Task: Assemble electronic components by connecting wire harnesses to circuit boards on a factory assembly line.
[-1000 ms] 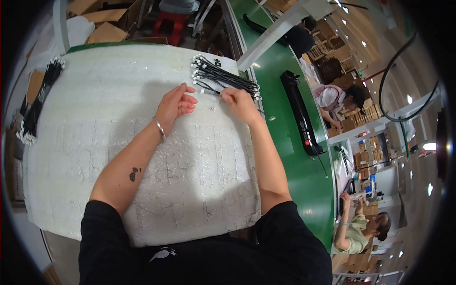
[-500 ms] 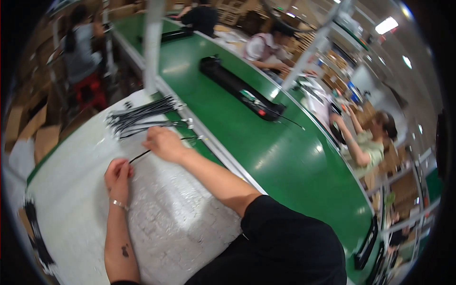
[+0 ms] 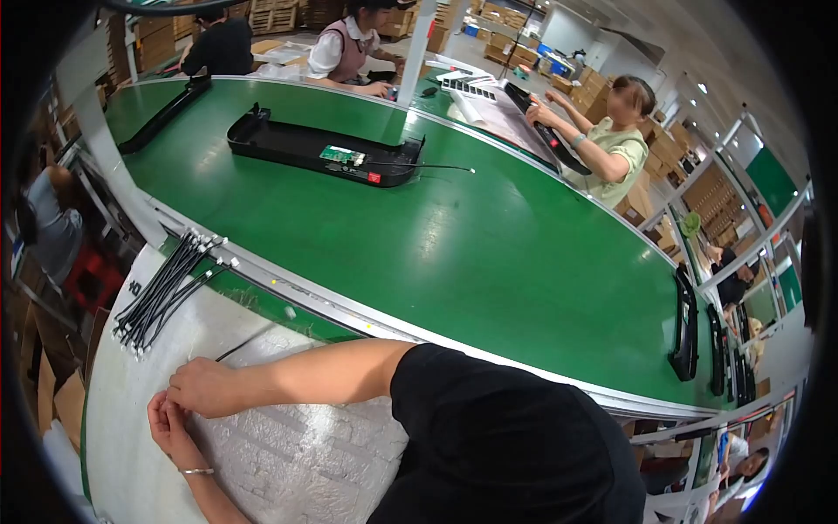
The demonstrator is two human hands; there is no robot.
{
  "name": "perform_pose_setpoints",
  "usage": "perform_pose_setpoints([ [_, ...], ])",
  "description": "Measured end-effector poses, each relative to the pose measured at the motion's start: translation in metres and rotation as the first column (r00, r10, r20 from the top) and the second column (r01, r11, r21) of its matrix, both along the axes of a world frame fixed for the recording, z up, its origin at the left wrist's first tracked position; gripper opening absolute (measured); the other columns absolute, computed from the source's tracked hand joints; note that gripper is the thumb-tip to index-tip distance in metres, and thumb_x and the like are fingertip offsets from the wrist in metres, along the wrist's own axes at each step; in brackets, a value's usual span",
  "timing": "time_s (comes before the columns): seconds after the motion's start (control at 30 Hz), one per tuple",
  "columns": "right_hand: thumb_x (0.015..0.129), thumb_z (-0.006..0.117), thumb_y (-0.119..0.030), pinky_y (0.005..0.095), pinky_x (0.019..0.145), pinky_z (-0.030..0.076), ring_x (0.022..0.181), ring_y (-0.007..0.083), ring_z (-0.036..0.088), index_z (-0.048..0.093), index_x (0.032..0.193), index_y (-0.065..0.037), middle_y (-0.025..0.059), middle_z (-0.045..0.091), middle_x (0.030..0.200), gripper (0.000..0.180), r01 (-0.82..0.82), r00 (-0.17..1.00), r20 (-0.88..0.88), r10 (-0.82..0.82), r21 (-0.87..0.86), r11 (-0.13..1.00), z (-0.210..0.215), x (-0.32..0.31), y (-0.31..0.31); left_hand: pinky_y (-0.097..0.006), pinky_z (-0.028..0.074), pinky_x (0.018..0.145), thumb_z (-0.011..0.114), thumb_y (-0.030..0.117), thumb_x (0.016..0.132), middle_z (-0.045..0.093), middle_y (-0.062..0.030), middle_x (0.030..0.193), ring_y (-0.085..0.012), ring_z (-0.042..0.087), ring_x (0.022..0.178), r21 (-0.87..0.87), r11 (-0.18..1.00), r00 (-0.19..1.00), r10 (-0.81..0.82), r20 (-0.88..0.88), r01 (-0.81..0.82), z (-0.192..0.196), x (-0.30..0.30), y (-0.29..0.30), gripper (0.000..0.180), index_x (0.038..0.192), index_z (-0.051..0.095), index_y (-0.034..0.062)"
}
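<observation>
Here, the right hand point(image 3: 208, 387), fingers curled in, has hold of a thin black cable point(image 3: 243, 344) running toward two o'clock over the white tabletop point(image 3: 284, 454). The left hand point(image 3: 170, 424), half-curled, meets its fingertips; I cannot tell whether it grips anything. More bundled cables point(image 3: 166, 294) lie at twelve o'clock.

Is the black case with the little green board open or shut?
Open: the case lies hollow side up, with the green board showing.

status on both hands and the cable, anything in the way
Left hand and right hand together, grip hidden. Black cable showing beside right hand. Cable bundle nearby, apart from hands.
</observation>
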State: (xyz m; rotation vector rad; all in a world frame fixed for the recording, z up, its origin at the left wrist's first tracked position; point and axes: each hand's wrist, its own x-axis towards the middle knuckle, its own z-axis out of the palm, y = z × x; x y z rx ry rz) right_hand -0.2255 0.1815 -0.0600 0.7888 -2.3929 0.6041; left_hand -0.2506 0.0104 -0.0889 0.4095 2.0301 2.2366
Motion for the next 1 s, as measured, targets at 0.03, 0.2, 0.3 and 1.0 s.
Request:
perform_pose_setpoints([
  [0.03, 0.072, 0.059, -0.015, 0.0347, 0.065, 0.049, 0.080, 0.0230, 0.060, 0.062, 0.073, -0.007, 0.0057, 0.060, 0.073, 0.009, 0.017, 1.000, 0.010, -0.016, -0.041, 0.999, -0.001, -0.001, 0.000, -0.021, 0.046, 0.074, 0.051, 0.013, 0.094, 0.059, -0.0012, 0.094, -0.0080, 0.056, 0.084, -0.016, 1.000, 1.000, 0.003, 0.009, -0.003, 0.001, 0.000, 0.001, 0.020, 0.111, 0.052, 0.0022],
  [0.2, 0.071, 0.059, -0.016, 0.0333, 0.065, 0.049, 0.080, 0.0222, 0.059, 0.063, 0.072, -0.007, 0.0045, 0.061, 0.073, 0.010, 0.050, 0.997, -0.054, -0.050, 0.012, 0.999, -0.004, -0.008, 0.002, -0.020, 0.046, 0.073, 0.053, 0.012, 0.093, 0.059, -0.0012, 0.092, -0.0077, 0.055, 0.082, -0.081, 0.994, 0.998, 0.068, 0.013, -0.067, 0.002, 0.001, 0.006, 0.018, 0.109, 0.054, 0.0015],
  [0.3, 0.072, 0.059, -0.016, 0.0338, 0.069, 0.049, 0.082, 0.0231, 0.059, 0.065, 0.074, -0.008, 0.0049, 0.062, 0.076, 0.010, 0.058, 0.998, 0.012, -0.059, 0.058, 0.997, -0.001, -0.007, -0.001, -0.019, 0.044, 0.070, 0.053, 0.011, 0.093, 0.059, -0.0006, 0.091, -0.0065, 0.052, 0.079, -0.057, 0.997, 0.999, 0.052, -0.001, -0.052, -0.001, -0.001, 0.005, 0.018, 0.108, 0.054, 0.0013],
  [1.0, 0.069, 0.061, -0.012, 0.0371, 0.068, 0.049, 0.082, 0.0258, 0.058, 0.062, 0.072, -0.005, 0.0084, 0.058, 0.079, 0.008, 0.000, 0.993, 0.116, 0.008, -0.061, 0.998, -0.002, -0.011, 0.008, -0.023, 0.043, 0.080, 0.051, 0.003, 0.090, 0.057, -0.0031, 0.101, -0.0107, 0.053, 0.089, -0.175, 0.976, 0.990, 0.116, -0.078, -0.129, -0.003, 0.004, 0.004, 0.020, 0.110, 0.054, -0.0001],
])
